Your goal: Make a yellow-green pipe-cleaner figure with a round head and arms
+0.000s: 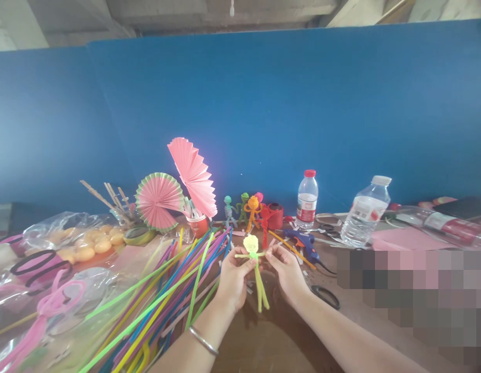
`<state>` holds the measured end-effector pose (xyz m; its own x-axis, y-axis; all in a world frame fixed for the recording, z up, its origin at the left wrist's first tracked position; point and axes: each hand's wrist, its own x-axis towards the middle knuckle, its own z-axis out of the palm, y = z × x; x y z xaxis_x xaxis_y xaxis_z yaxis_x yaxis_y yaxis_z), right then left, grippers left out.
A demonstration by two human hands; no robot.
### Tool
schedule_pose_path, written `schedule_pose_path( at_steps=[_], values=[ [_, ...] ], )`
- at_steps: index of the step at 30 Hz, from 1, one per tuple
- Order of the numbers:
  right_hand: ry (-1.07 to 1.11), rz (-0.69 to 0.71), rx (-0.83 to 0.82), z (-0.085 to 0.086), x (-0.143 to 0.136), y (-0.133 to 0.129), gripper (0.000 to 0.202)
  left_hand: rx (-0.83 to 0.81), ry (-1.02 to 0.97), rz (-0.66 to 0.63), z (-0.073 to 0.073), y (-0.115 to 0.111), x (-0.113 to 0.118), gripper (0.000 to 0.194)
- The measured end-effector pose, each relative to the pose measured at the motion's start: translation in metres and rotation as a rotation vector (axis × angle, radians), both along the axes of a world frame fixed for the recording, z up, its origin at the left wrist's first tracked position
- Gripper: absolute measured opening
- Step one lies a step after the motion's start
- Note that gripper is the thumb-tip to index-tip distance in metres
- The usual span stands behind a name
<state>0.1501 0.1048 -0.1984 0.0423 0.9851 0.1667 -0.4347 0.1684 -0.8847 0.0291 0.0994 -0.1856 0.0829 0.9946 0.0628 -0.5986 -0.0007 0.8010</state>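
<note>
A yellow pipe cleaner figure (260, 287) hangs upright between my hands, with a coiled round head, a light green neck, two thin arms and long straight legs. My left hand (236, 274) is closed at the figure's left side, thumb and fingers pinching near its arm and body. On the other side my right hand (286, 272) pinches the tip of the other arm. Just left of my left forearm lies a heap of long coloured pipe cleaners (158, 300). Behind the figure stand several finished pipe cleaner figures, an orange one (253, 211) among them.
A blue glue gun (305, 243) and black scissors handles (325, 297) lie right of my hands. Water bottles (307, 202) stand behind. Pink paper fans (158, 199) and a bag of yellow-orange balls (87, 246) are at left. A blue partition (263, 114) closes the back.
</note>
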Motion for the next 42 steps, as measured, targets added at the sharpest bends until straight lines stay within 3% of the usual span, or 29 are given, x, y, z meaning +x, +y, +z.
schedule_pose_path(
  at_steps=[13,18,22,30,34,38,42],
  values=[
    [-0.055,-0.001,-0.041,0.003,0.000,-0.002,0.023,0.055,0.076,0.039,-0.007,0.005,-0.003,0.023],
    [-0.245,0.050,-0.086,0.001,-0.007,-0.007,0.024,0.072,0.141,0.064,-0.006,0.006,-0.005,0.021],
    [-0.399,-0.007,-0.048,0.001,-0.009,-0.008,0.020,0.089,0.220,0.070,-0.006,0.005,-0.004,0.013],
    [-0.523,-0.099,0.041,-0.002,-0.004,-0.007,0.011,0.229,0.488,0.158,0.002,0.001,-0.007,0.013],
    [-0.517,-0.064,0.007,-0.004,-0.007,-0.009,0.012,0.354,0.678,0.268,0.009,-0.002,-0.012,0.005],
    [-0.495,0.019,-0.030,-0.001,-0.011,-0.012,0.017,0.434,0.802,0.350,0.010,-0.004,-0.013,0.009],
    [-0.500,-0.010,0.000,0.001,-0.012,-0.012,0.019,0.492,0.880,0.391,0.008,-0.004,-0.013,0.013]
  ],
)
